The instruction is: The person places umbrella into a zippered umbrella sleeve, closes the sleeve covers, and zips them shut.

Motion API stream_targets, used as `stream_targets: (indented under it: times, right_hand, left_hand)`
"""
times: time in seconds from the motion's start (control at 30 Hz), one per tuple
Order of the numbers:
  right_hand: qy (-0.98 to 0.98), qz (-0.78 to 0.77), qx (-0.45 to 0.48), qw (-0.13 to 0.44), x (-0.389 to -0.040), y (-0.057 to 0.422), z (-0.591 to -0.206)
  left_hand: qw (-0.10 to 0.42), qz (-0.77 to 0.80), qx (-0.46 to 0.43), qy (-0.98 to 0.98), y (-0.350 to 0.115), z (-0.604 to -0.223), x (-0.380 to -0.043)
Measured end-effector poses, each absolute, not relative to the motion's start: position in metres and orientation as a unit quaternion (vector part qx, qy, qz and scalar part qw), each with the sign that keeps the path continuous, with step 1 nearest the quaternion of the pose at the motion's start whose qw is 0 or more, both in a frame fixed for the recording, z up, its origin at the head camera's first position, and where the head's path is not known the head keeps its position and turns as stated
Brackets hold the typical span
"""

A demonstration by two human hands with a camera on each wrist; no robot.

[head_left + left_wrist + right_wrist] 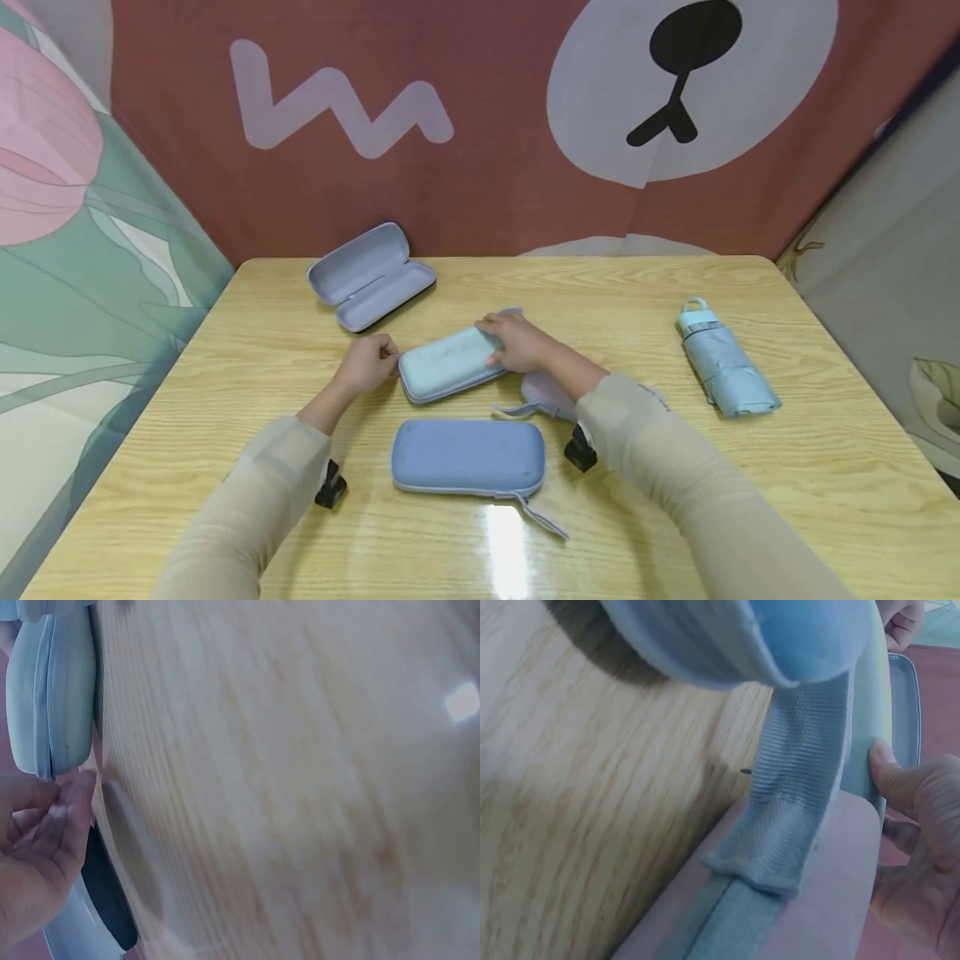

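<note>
A mint-green zip pencil case lies aslant on the table between both hands. My right hand grips its right end, the thumb on the near side and the fingers over the far side. At the left end, my left hand has curled fingers; in the left wrist view, its thumb and fingertips pinch at the end of the zipper. The zipper pull itself is hidden. Nearer me lies a blue pencil case with a strap. Partly under my right forearm is a lavender case.
An open grey-lavender glasses case stands at the back left. A folded light-blue umbrella lies on the right of the wooden table. A patterned cloth hangs behind the table's far edge.
</note>
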State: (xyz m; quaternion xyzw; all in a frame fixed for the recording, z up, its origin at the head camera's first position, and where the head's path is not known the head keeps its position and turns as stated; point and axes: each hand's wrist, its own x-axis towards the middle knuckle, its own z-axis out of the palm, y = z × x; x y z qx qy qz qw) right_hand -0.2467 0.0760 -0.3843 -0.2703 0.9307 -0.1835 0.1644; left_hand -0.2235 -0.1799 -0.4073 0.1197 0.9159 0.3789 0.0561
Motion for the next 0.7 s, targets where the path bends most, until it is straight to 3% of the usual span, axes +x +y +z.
stream_targets:
  times: [0.1,0.43,0.7]
  right_hand:
    - [0.931,-0.185,-0.265,0.167,-0.246,0.076,-0.384]
    - [0.911,-0.186,-0.32,0.183,-0.251,0.077,-0.379]
    - [0.904,-0.12,-0.368,0.183,-0.253,0.072,-0.38]
  left_hand:
    - [0.044,0.381,0.134,0.914,-0.184,-0.41,-0.224]
    - [0.086,0.417,0.063,0.903,-0.178,-0.41,-0.227]
    - [0.102,0.402,0.067,0.907,-0.172,-0.41,-0.24]
